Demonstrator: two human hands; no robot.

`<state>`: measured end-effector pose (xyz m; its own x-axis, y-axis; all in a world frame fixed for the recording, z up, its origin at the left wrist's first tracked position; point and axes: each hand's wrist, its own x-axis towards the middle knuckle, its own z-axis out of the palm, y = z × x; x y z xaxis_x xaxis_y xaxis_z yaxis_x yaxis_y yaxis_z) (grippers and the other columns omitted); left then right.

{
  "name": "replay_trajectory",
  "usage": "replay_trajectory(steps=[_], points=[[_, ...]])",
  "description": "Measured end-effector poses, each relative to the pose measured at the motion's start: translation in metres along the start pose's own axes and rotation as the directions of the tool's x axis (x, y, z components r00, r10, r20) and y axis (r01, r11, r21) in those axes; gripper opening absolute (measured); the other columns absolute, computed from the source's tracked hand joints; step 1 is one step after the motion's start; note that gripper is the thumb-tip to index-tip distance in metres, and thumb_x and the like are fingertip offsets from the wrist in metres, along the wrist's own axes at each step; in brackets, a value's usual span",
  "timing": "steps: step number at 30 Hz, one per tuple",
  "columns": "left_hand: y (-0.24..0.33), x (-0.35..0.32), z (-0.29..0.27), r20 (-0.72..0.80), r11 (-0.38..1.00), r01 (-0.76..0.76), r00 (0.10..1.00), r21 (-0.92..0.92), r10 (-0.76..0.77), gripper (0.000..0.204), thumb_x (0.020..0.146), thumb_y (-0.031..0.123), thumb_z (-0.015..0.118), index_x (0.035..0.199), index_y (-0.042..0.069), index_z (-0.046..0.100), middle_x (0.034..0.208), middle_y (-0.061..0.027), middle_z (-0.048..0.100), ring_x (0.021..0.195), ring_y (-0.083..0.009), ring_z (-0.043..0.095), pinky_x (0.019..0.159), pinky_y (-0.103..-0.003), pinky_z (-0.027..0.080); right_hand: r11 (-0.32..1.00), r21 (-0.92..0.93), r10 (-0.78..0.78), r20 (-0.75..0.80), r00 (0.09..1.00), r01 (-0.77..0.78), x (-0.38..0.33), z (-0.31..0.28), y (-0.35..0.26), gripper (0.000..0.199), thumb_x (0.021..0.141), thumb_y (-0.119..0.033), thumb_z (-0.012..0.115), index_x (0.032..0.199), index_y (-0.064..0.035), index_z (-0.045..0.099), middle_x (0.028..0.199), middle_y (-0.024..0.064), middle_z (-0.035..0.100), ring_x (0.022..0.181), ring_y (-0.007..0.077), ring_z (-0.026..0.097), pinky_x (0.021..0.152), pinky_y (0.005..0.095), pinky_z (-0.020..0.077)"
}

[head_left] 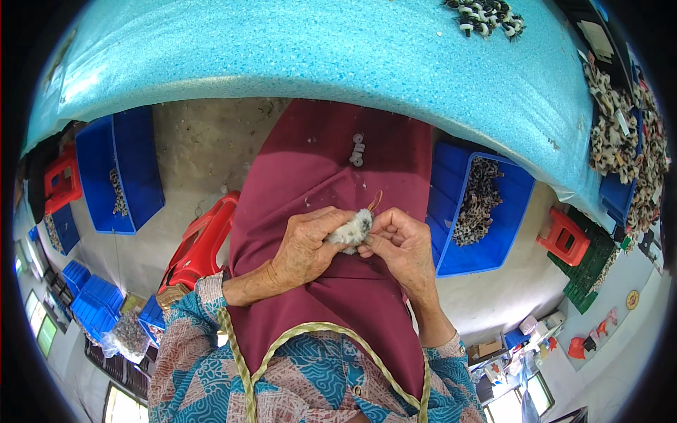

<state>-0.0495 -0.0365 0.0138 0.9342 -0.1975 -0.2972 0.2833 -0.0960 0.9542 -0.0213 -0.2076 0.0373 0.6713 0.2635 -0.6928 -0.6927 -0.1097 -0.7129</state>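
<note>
Over the maroon apron [282, 185] on my lap, my left hand [305, 245] is closed around a small fluffy plush piece [350, 231]. The piece is white with a dark grey end. From its upper end sticks a thin orange-brown loop [378, 200]. My right hand [405, 248] is closed in a pinch against the plush's right edge; what lies between thumb and forefinger is too small to make out. Farther up the apron sits a short row of white plastic rings [357, 150], touched by neither hand.
A table under a light-blue speckled cover [317, 53] spans the far side, with a heap of black-and-white parts [486, 17] on it. Blue bins [518, 211] of plush pieces flank me. A red plastic stool [201, 243] stands left, another red stool [564, 236] right.
</note>
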Motion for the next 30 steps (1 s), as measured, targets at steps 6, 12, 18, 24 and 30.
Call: replay_trajectory(steps=[6,12,18,24,30], points=[[0.003,-0.002,-0.008,0.104,0.989,-0.147,0.984,0.002,0.145,0.036,0.07,-0.009,0.055,0.105,-0.003,0.057,0.086,-0.014,0.061,0.078,-0.0288,0.062,0.068,-0.032,0.049,0.938,0.171,-0.31,0.024,0.95,0.302,0.021,-0.028,0.001,0.011,0.081,0.001,0.06,0.092,0.0042,0.058,0.089,0.0113,0.063,0.078,0.0133,0.061,0.072,0.0264,0.05],[0.001,-0.008,-0.009,0.107,0.959,-0.276,0.957,0.066,0.269,0.04,0.067,-0.011,0.053,0.106,-0.001,0.056,0.086,-0.0148,0.06,0.077,-0.0297,0.062,0.066,-0.033,0.05,0.967,0.125,-0.243,0.208,0.948,0.22,0.013,-0.011,0.011,0.019,0.08,0.003,0.06,0.099,0.0032,0.06,0.094,0.0073,0.061,0.088,0.0126,0.058,0.082,0.0248,0.0467],[-0.002,-0.01,-0.016,0.041,0.839,-0.521,0.852,0.155,0.522,0.034,0.068,-0.01,0.054,0.1,-0.001,0.057,0.089,-0.0155,0.062,0.08,-0.0293,0.064,0.067,-0.037,0.052,0.963,0.098,-0.258,0.066,0.964,0.251,-0.014,0.014,0.002,0.017,0.078,0.011,0.057,0.093,0.0032,0.052,0.09,0.0073,0.06,0.08,0.0102,0.059,0.07,0.0227,0.0504],[0.007,-0.015,-0.021,0.041,0.767,-0.621,0.781,0.158,0.624,0.039,0.071,0.008,0.074,0.101,0.002,0.05,0.095,-0.0181,0.063,0.092,-0.0347,0.063,0.078,-0.045,0.051,0.795,-0.092,-0.593,0.09,0.8,0.6,-0.026,0.026,-0.004,0.015,0.079,0.005,0.06,0.091,0.0005,0.053,0.082,0.0109,0.059,0.073,0.0187,0.059,0.066,0.0281,0.0497],[0.008,-0.022,-0.025,-0.061,0.739,-0.667,0.737,0.092,0.673,0.041,0.064,0.005,0.076,0.098,0.004,0.053,0.101,-0.0155,0.061,0.102,-0.0343,0.059,0.079,-0.042,0.052,0.647,-0.116,-0.739,0.149,0.657,0.754,-0.028,0.033,-0.007,0.018,0.078,0.003,0.064,0.091,-0.0011,0.053,0.079,0.0126,0.059,0.067,0.0246,0.058,0.061,0.0322,0.0482]])
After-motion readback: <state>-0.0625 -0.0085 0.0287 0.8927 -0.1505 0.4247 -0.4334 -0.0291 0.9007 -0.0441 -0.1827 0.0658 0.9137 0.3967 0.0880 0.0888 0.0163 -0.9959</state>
